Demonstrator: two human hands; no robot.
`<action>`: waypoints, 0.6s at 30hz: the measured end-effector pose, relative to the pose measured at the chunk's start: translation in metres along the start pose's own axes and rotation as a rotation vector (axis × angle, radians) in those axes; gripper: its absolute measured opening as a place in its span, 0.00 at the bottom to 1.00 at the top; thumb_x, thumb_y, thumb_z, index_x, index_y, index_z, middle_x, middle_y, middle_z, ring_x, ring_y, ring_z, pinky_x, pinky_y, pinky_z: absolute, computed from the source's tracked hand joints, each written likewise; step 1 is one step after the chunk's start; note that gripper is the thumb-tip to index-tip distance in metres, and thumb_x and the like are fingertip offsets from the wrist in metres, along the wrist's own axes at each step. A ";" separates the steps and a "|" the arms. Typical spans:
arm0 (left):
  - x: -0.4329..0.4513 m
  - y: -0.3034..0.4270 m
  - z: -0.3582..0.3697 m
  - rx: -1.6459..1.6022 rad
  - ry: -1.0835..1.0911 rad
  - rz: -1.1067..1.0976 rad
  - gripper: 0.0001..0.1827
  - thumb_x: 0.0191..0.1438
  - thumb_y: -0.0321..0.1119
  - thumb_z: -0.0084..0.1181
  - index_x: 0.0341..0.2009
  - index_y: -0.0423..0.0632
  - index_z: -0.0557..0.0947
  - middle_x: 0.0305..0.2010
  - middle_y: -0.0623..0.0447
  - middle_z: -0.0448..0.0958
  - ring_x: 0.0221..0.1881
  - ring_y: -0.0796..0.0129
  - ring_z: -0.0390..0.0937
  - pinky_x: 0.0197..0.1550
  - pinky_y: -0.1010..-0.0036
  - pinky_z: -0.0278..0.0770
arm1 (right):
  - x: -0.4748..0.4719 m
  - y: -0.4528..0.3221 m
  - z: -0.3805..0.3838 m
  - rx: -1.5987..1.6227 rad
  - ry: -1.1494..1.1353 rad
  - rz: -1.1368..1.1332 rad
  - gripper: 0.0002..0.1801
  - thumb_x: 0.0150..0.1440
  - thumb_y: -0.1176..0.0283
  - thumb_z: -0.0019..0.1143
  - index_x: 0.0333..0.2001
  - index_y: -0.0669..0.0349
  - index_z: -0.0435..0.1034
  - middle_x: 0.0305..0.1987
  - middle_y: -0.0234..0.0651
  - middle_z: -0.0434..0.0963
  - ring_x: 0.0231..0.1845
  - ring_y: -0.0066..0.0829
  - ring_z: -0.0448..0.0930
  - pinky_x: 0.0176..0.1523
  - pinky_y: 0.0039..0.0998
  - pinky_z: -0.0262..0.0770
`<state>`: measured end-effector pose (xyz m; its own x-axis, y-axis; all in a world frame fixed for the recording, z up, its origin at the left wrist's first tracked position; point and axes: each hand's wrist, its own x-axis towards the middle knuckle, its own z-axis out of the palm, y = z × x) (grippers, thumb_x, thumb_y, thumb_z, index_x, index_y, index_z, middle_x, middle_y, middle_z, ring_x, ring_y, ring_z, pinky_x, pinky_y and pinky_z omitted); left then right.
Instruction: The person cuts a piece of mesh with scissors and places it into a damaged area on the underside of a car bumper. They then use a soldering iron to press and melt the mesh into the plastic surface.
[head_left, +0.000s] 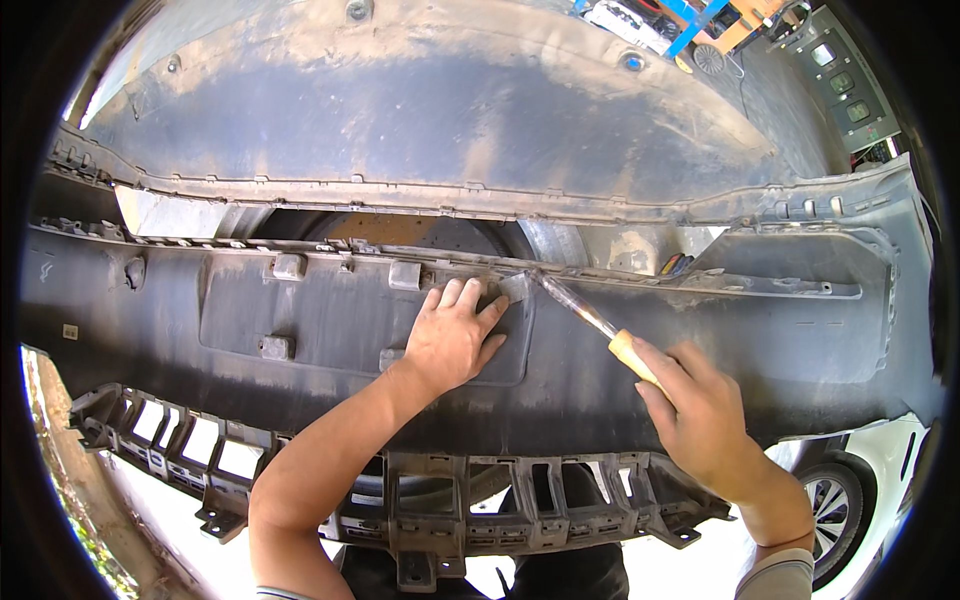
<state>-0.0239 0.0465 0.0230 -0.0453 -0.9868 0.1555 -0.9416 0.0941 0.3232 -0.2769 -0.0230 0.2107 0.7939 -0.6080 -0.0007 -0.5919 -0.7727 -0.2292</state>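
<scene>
A large dark plastic car bumper cover (600, 397) lies across the view, its inner side up, dusty and scuffed. My left hand (454, 330) rests on it near the centre, thumb and fingertip by a small piece of metal mesh (515, 287) lying on the plastic below the long slot. My right hand (694, 412) is closed around the light wooden handle (634, 356) of a soldering iron-like tool. The tool's metal shaft (577, 304) slants up and left, its tip at the slot's edge just right of the mesh.
Below lies the slatted grille section (427, 469). Several square plastic bosses (277, 347) stand on the panel. Through the slot a tyre (480, 236) shows. A cluttered orange and blue cart (739, 22) stands at top right, a green-grey cabinet (847, 90) beside it, and a white car's wheel (831, 517) at lower right.
</scene>
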 end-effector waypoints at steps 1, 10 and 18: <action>0.000 0.001 0.000 0.005 0.013 0.001 0.26 0.56 0.46 0.59 0.58 0.53 0.78 0.53 0.46 0.70 0.53 0.53 0.68 0.54 0.60 0.68 | -0.001 0.000 0.001 -0.002 0.000 0.001 0.28 0.53 0.76 0.65 0.59 0.53 0.70 0.35 0.37 0.72 0.25 0.39 0.76 0.26 0.37 0.71; -0.001 0.006 0.007 0.045 0.073 0.059 0.24 0.55 0.44 0.59 0.55 0.49 0.79 0.53 0.49 0.72 0.52 0.55 0.70 0.54 0.62 0.68 | -0.003 0.001 0.002 0.001 0.000 0.008 0.28 0.52 0.76 0.65 0.59 0.54 0.71 0.35 0.37 0.72 0.25 0.38 0.76 0.26 0.36 0.72; 0.000 0.000 0.009 0.000 0.139 0.092 0.24 0.53 0.43 0.61 0.53 0.46 0.79 0.62 0.51 0.71 0.61 0.58 0.69 0.58 0.62 0.67 | -0.002 0.000 0.001 0.005 -0.014 0.004 0.27 0.53 0.76 0.64 0.58 0.54 0.71 0.35 0.37 0.72 0.24 0.39 0.76 0.26 0.37 0.71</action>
<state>-0.0270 0.0455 0.0148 -0.0848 -0.9463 0.3120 -0.9356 0.1834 0.3018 -0.2782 -0.0216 0.2100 0.7932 -0.6088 -0.0151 -0.5948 -0.7691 -0.2338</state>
